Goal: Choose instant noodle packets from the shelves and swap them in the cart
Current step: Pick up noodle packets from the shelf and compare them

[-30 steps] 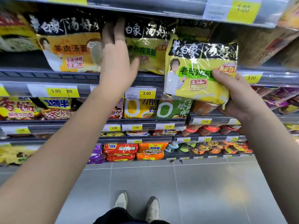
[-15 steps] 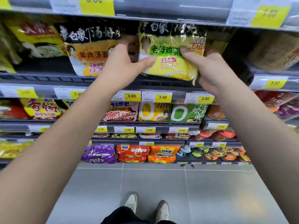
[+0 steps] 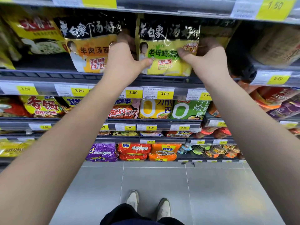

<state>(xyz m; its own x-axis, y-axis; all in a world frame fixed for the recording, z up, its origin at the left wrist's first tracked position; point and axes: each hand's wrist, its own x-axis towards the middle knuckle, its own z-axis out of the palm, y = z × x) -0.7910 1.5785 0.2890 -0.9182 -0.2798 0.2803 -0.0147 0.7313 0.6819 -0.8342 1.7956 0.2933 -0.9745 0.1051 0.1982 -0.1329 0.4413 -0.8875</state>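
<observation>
A yellow-green noodle packet (image 3: 167, 51) with a black top band stands upright on the upper shelf (image 3: 48, 75). My left hand (image 3: 125, 60) holds its left edge, thumb on the front and fingers tucked behind. My right hand (image 3: 206, 60) grips its right edge the same way. An orange noodle packet (image 3: 89, 46) of the same brand stands just to the left, touching my left hand. No cart is in view.
Lower shelves hold more packets: yellow and green ones (image 3: 172, 109), purple (image 3: 102, 151) and orange (image 3: 164, 151) multipacks, and cup noodles (image 3: 211, 150). Yellow price tags (image 3: 164, 93) line the shelf fronts. Grey floor tiles and my shoes (image 3: 133, 200) lie below.
My right hand carried the yellow-green packet from in front of the shelf up and left into the shelf slot. My left hand shifted to its left edge; both hands now hold it.
</observation>
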